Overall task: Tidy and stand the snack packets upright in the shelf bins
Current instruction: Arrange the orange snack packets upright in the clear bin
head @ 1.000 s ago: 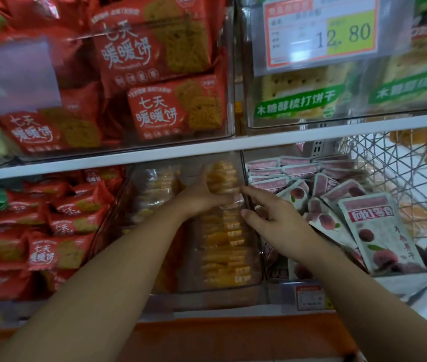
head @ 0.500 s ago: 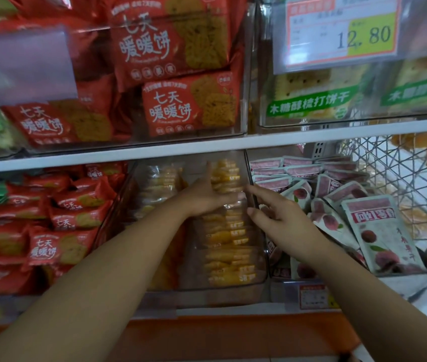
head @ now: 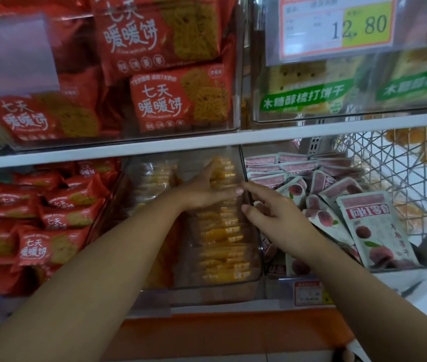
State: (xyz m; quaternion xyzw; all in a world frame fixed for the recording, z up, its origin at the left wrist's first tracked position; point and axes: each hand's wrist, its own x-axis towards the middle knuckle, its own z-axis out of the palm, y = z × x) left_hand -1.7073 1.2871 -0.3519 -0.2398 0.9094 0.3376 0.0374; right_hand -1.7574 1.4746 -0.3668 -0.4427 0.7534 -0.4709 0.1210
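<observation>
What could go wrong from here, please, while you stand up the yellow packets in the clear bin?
1. The left hand presses flat on the row of yellow packets. Too much force might crush what is inside or tip the row over.
2. The right hand is at the right wall of the clear bin, next to the leaning pink fruit pouches. A nudge there could topple these further. Whether its fingers grip the wall cannot be told.

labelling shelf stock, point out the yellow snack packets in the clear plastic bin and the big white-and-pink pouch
yellow snack packets (head: 220, 236), head view, top edge of a mid-row packet
big white-and-pink pouch (head: 375, 231), head view, centre of its printed front
</observation>
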